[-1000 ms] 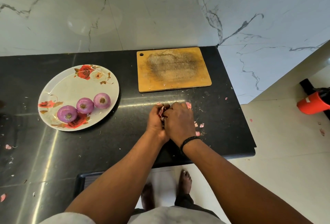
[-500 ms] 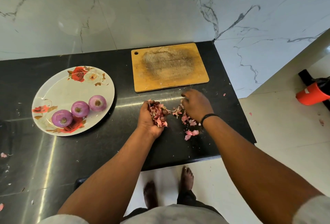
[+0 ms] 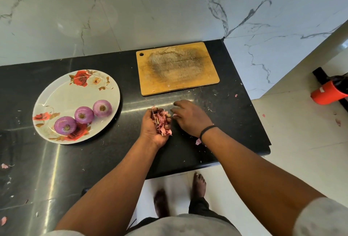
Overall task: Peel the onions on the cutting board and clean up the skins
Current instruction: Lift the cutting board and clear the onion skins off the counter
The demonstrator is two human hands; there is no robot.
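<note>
Left hand [image 3: 156, 128] cupped palm-up, fingers curled loosely round a heap of onion skins [image 3: 162, 121], right hand [image 3: 190, 116] palm-down just beside it, fingers bent onto the counter [image 3: 94, 160], pinching a scrap by the look of it. Three peeled onions [image 3: 83, 115] parked on the flowered plate [image 3: 62, 92], cutting board [image 3: 178, 68] bare except a few flecks. Pretty easy to spill flakes off that loose pile, or miss the stray bit [image 3: 198, 141] by the wrist near the edge.

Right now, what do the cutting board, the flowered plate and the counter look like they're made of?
Cutting board: wood, matte, scored and darkened mid-face. Plate: glossy, printed roses, likely melamine or glazed ceramic. Counter: polished black stone by its mirror-like glare, possibly granite.
</note>
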